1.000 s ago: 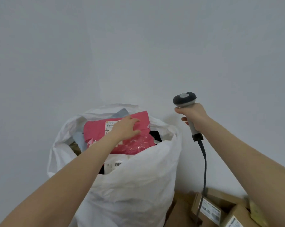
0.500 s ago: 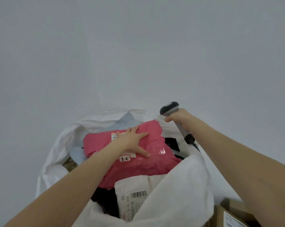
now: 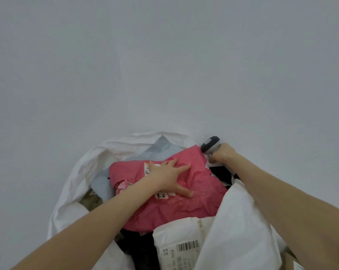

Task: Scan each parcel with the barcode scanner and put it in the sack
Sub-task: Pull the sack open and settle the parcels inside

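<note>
White woven sack (image 3: pixel 98 152) stands against a pale wall (image 3: pixel 164 65), mouth open and rim crumpled. The near-right side of the rim flops inward over the load. The sack is packed close to the rim, so there is little free room inside; open space is above and on the left.

A pink parcel (image 3: pixel 199 191) lies on top of the pile, label side up. The left hand (image 3: pixel 168 177) lies flat on its middle, fingers spread and straight, pressing down and partly covering the label. The parcel's far-right corner points at the barcode scanner (image 3: pixel 210 144), just beside it. Its long axis seems to run near-left to far-right.

The right hand (image 3: pixel 223 154) is curled round the scanner handle at the sack's far-right rim, with the scanner head tipped left toward the parcel.

Below the pink parcel are a grey mailer (image 3: pixel 161 148), a black item (image 3: pixel 221 172) and a white parcel (image 3: pixel 176 236) with its barcode facing up.
</note>
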A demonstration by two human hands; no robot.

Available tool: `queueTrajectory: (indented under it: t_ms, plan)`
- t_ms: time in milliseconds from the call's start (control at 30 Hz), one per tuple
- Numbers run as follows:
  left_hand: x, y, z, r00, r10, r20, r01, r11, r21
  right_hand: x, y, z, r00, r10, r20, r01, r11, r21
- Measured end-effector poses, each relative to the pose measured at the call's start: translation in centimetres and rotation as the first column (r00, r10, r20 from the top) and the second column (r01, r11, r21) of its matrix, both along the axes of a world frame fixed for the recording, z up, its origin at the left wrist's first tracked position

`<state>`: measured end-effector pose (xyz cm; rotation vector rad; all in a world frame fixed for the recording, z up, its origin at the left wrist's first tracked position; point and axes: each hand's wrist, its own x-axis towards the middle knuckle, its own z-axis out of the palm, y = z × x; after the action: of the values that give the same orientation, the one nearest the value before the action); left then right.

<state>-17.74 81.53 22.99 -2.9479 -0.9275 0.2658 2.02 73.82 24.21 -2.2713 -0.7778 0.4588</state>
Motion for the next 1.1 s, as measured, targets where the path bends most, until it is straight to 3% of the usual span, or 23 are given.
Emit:
queueTrajectory:
  t_ms: [100, 267, 400, 467, 533, 600, 700, 767, 833, 900, 967, 1100]
  plan:
    - [-0.2, 0.2, -0.2, 1.0, 0.001, 0.002, -0.001, 1.0, -0.003, 0.3, 0.7, 1.5, 0.999, -0.044, -0.012, 0.046, 0.987, 0.157]
    - [-0.5, 0.8, 0.6, 0.999, 0.045, 0.006, -0.045, 0.999, -0.03, 1.4, -1.0, 9.3, 0.994, -0.106, 0.004, 0.09, 0.86, 0.503]
    - [-1.4, 0.7, 1.6, 0.992, 0.007, 0.125, -0.005, 1.0, -0.02, 1.4, -3.3, 8.6, 0.991, -0.132, 0.034, 0.096, 0.851, 0.517]
    - [-2.2, 1.0, 3.2, 0.935, -0.063, 0.35, 0.017, 0.991, 0.133, 1.2, -3.6, 7.6, 0.991, -0.119, 0.055, 0.079, 0.876, 0.476]
    - [-3.8, 2.3, 5.4, 0.831, -0.145, 0.536, -0.082, 0.923, 0.376, 0.8, -3.6, 7.1, 0.99, -0.128, 0.06, 0.086, 0.881, 0.465]
    - [-5.8, 4.4, 7.0, 0.822, -0.076, 0.564, -0.251, 0.842, 0.478, 0.5, -3.4, 6.9, 0.987, -0.153, 0.053, 0.111, 0.88, 0.462]
    - [-8.5, 7.1, 7.4, 0.847, 0.317, 0.426, -0.475, 0.811, 0.342, -0.3, -2.9, 6.7, 0.987, -0.157, 0.044, 0.12, 0.883, 0.454]
    - [-9.1, 8.7, 6.9, 0.822, 0.43, 0.373, -0.525, 0.825, 0.207, -0.8, -2.4, 6.7, 0.988, -0.153, 0.03, 0.124, 0.886, 0.446]
    - [-9.3, 9.9, 6.4, 0.835, 0.43, 0.343, -0.498, 0.856, 0.14, -1.2, -1.8, 6.7, 0.989, -0.148, 0.006, 0.13, 0.885, 0.448]
    - [-9.2, 11.1, 6.7, 0.806, 0.379, 0.455, -0.443, 0.896, 0.04, -1.3, -1.1, 6.6, 0.988, -0.151, -0.007, 0.137, 0.876, 0.462]
    - [-8.9, 12.3, 9.0, 0.691, 0.34, 0.638, -0.378, 0.922, -0.081, -1.5, -0.3, 6.8, 0.987, -0.16, -0.021, 0.149, 0.857, 0.494]
    - [-8.0, 14.6, 16.6, 0.496, 0.223, 0.839, -0.374, 0.927, -0.026, -1.6, 1.5, 9.8, 0.984, -0.157, -0.08, 0.172, 0.77, 0.614]
